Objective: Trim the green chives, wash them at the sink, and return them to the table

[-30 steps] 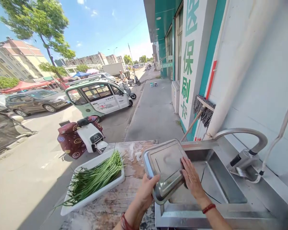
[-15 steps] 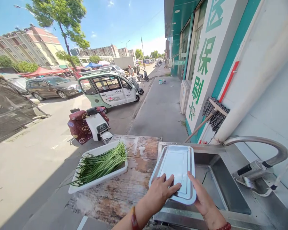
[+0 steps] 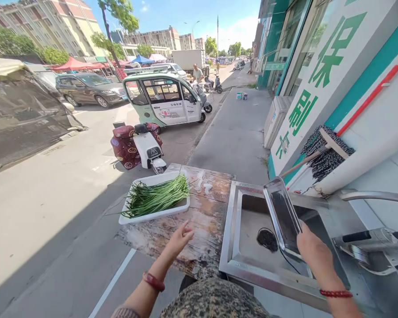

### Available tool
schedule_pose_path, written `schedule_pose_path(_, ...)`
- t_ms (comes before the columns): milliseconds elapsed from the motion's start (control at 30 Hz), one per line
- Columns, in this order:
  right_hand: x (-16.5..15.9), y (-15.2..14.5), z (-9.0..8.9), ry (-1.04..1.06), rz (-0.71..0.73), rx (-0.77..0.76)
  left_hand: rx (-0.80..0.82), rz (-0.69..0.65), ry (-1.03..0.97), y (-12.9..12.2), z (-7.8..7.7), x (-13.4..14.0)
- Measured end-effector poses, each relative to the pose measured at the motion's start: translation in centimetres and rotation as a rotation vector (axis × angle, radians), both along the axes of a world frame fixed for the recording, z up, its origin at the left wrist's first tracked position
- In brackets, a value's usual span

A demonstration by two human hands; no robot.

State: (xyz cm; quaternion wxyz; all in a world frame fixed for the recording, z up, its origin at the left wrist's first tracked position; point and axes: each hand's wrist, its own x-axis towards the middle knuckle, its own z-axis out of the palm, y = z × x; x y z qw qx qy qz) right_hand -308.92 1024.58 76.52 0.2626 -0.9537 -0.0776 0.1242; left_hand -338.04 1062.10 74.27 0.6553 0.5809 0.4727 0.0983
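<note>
My right hand [image 3: 315, 249] grips the near right edge of a shiny metal tray [image 3: 280, 212], which is tilted on edge above the sink [image 3: 227, 251]. Its hollow side faces left. Over the wooden tabletop [image 3: 205, 216] my left hand [image 3: 181, 237] is free, fingers partly bent and apart, touching nothing. Beyond it lies a white plastic basin [image 3: 152, 216] with a heap of long green chives [image 3: 159, 194] in it. A dark round drain [image 3: 267, 238] shows in the sink floor, left of the tray.
A curved steel faucet [image 3: 374, 196] rises at the sink's right. A mop [image 3: 325, 150] leans by the wall pipe behind. Past the table stand a white scooter [image 3: 149, 148] with a maroon cover and a small three-wheeled vehicle [image 3: 169, 101]; a person [image 3: 197, 73] is farther off.
The tray has gone from lying flat at the sink's left edge to tilted over the basin, in my right hand. My left hand has come off it and moved left. The view has shifted.
</note>
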Motion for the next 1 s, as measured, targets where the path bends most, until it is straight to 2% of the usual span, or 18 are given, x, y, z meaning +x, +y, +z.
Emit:
schedule_pose_path(67, -0.7, 0.0, -0.1, -0.068, -0.010, -0.115, -0.149, 0.215, 0.008, 2.4, -0.8, -1.5)
schedule_pose_path(133, -1.7, 0.8, 0.2, -0.076, -0.030, -0.121, -0.251, 0.384, -0.026, 4.6, -1.5, -2.7)
schedule_pose_path(200, -2.9, 3.0, 0.9, -0.105, -0.013, -0.105, -0.314, 0.501, -0.062, 6.7, -2.3, -3.6)
schedule_pose_path(267, -4.2, 6.4, 1.8, -0.170, 0.056, -0.055, -0.359, 0.579, -0.063, 8.5, -3.2, -4.3)
schedule_pose_path(367, -6.2, 13.7, 3.1, -0.324, 0.284, 0.113, -0.392, 0.618, -0.057, 10.7, -4.6, -4.9)
schedule_pose_path(433, -7.5, 19.6, 4.0, -0.429, 0.527, 0.220, -0.417, 0.613, -0.072, 12.0, -5.2, -5.1)
schedule_pose_path(533, -9.5, 29.2, 5.2, -0.549, 0.845, 0.286, -0.465, 0.591, -0.131, 13.4, -5.8, -5.6)
schedule_pose_path(667, -12.6, 41.0, 5.6, -0.641, 1.095, 0.250, -0.518, 0.564, -0.186, 15.0, -6.1, -6.0)
schedule_pose_path(767, -15.7, 47.2, 4.0, -0.577, 1.210, 0.096, -0.550, 0.571, -0.221, 16.1, -6.4, -5.7)
schedule_pose_path(833, -18.0, 49.2, 2.4, -0.462, 1.247, -0.052, -0.584, 0.586, -0.254, 16.7, -6.6, -5.4)
schedule_pose_path(900, -20.0, 49.3, 1.1, -0.379, 1.268, -0.125, -0.610, 0.598, -0.272, 17.1, -6.9, -4.9)
schedule_pose_path(1000, -21.6, 46.3, 0.2, -0.355, 1.271, 0.012, -0.607, 0.605, -0.286, 17.5, -7.2, -4.2)
